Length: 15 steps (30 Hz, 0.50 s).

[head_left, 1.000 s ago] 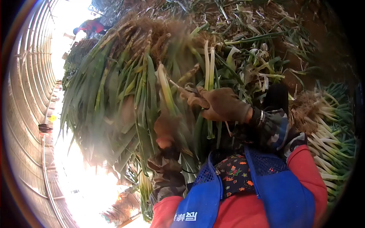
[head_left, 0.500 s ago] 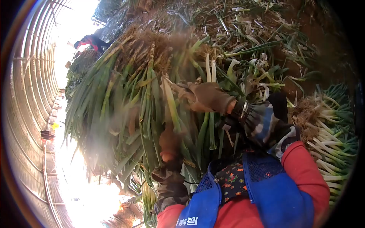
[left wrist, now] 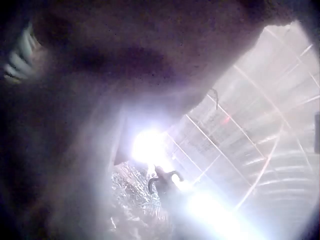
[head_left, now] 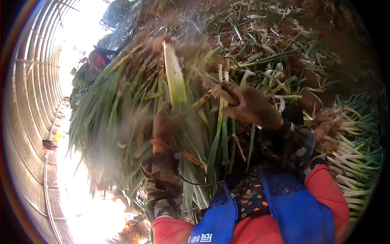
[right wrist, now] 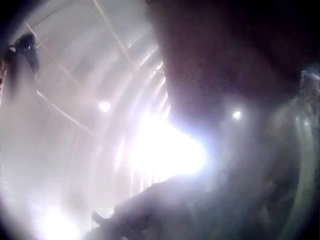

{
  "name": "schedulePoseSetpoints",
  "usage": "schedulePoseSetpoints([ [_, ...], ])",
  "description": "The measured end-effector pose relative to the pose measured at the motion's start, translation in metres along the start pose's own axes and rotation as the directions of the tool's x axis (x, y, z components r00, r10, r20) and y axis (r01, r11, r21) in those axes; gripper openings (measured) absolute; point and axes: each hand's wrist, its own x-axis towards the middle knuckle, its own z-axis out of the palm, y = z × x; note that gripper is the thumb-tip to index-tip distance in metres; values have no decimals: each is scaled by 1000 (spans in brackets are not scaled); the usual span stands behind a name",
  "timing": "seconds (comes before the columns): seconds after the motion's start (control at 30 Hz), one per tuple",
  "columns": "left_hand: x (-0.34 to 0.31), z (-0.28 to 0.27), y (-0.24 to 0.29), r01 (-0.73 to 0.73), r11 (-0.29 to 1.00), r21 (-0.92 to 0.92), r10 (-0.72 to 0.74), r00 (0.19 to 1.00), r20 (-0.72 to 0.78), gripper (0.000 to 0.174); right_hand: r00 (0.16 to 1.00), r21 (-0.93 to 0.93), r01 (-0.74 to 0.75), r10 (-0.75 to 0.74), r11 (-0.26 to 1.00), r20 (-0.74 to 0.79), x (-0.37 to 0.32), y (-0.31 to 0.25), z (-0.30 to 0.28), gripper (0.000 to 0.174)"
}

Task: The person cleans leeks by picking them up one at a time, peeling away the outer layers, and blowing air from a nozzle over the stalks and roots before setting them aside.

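Observation:
In the head view my gloved left hand (head_left: 166, 124) grips a thick green onion (head_left: 174, 77) by its leafy part. The pale stalk stands up out of the fist, its white end away from me. To the right of it is my gloved right hand (head_left: 252, 105), apart from the stalk, with thumb and fingers pinching a thin, dark, blurred strip (head_left: 219, 83), and I cannot tell what it is. Both wrist views are mostly dark cloth and glare, with what the hands hold hidden.
A big heap of green onions (head_left: 118, 110), roots toward the far side, lies under and left of my hands. Two pale stalks (head_left: 223, 110) lie beside the right hand. Cleaned onions (head_left: 349, 142) are piled at right. Leaf litter (head_left: 264, 44) covers the ground beyond. Another person (head_left: 99, 57) is far left.
The onion in my left hand has come up and away from me, and more of its pale stalk shows. My right hand has drawn off the stalk to the right.

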Motion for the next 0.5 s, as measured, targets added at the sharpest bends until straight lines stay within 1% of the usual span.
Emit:
schedulePoseSetpoints([
  [0.03,4,0,12,-55,998,-8,55,998,16,35,998,18,62,-62,998,8,-4,2,0,57],
  [0.07,8,0,26,6,1000,-18,-6,1000,28,36,993,40,117,-118,992,20,-12,5,0,57],
  [0.13,18,0,53,116,992,-44,-114,992,47,37,997,-1,73,-73,997,7,-16,-1,-9,61],
  [0.17,24,6,41,73,996,-52,-69,994,79,37,999,-56,-34,33,998,-25,-16,-6,-19,65],
  [0.2,34,14,17,35,998,-58,-29,993,112,38,989,-103,-144,138,984,-57,-15,-9,-25,70],
  [0.23,34,18,13,4,998,-64,5,990,140,39,993,-96,-117,114,988,-38,-16,-3,-24,71],
  [0.27,28,22,8,-13,1000,9,11,989,149,39,996,-87,-92,92,992,-11,-18,9,-23,71],
  [0.33,0,45,30,-41,987,153,12,983,185,40,996,-65,-35,40,997,78,-29,4,-19,74],
  [0.37,-8,54,15,-216,924,316,158,967,200,41,992,-50,-8,14,999,123,-34,2,-17,75],
  [0.4,-15,64,-9,-375,803,463,296,925,237,41,992,-94,28,-17,995,122,-35,17,-4,76],
  [0.43,-20,76,-15,-233,850,472,142,965,220,44,991,-139,64,-47,988,124,-37,22,4,77],
  [0.47,-24,88,-21,-84,870,486,-16,980,197,46,994,-169,-18,35,986,100,-39,26,8,76],
  [0.5,-29,87,-26,-53,930,363,-20,981,195,48,991,-197,-98,114,976,70,-39,26,11,76],
])
